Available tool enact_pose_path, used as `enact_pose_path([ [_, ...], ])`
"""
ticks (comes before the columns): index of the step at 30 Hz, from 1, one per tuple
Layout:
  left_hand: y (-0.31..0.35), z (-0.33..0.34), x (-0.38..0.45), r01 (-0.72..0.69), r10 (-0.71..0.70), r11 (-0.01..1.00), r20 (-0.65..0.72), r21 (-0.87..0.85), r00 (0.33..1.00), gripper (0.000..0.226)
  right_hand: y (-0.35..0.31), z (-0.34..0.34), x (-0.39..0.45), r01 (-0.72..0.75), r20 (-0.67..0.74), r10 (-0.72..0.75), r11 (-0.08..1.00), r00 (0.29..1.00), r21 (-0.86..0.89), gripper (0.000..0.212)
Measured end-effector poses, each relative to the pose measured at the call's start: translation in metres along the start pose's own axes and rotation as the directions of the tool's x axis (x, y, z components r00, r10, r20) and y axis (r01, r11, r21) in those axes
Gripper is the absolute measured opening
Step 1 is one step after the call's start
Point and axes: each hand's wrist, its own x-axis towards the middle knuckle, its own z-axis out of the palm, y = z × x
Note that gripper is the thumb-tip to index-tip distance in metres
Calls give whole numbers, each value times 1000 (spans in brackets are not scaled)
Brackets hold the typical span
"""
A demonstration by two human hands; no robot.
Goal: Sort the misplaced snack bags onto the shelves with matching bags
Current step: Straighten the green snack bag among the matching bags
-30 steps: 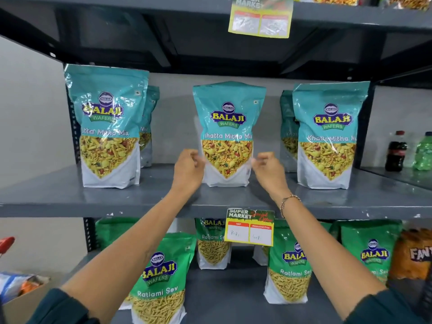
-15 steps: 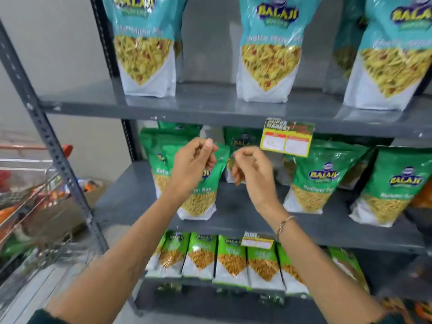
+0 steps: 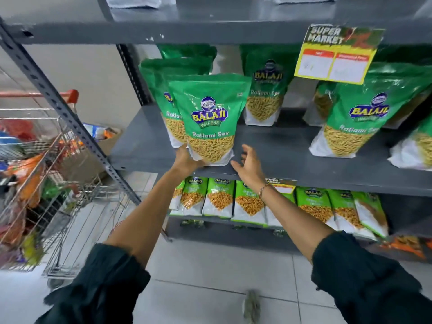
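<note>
A green Ratlami Sev bag [image 3: 210, 118] stands upright at the front left of the grey middle shelf [image 3: 275, 157], with another green bag close behind it. My left hand [image 3: 185, 159] touches the bag's lower left corner; whether it grips the bag I cannot tell. Just right of the bag's base, my right hand [image 3: 249, 163] hovers with its fingers spread, holding nothing. More Ratlami Sev bags [image 3: 350, 120] stand further right on the same shelf.
A row of smaller green bags [image 3: 252, 202] fills the shelf below. A yellow price tag [image 3: 336, 57] hangs from the shelf above. A wire shopping cart [image 3: 35, 178] full of mixed snack bags stands at the left on the tiled floor.
The view has dropped from the teal-bag shelf to the green-bag shelf. Both hands have come down from pinching at a bag top to the base of the front green bag.
</note>
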Motion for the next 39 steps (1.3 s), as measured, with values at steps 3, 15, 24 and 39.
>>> enact_pose_path([
  [3,-6,-1,17,-51,51,999,5,-19,999,91,-6,2,25,4,90,-2,1000,996,-26,85],
  [15,18,49,40,-149,139,985,-114,-84,984,49,24,-52,52,38,-50,-23,949,998,313,47],
  [24,62,109,73,-187,185,978,-25,-91,982,69,52,-111,70,-3,-179,57,957,982,289,46],
  [39,74,118,62,-216,216,976,1,-39,976,62,64,-118,79,-12,-112,36,978,993,206,52],
])
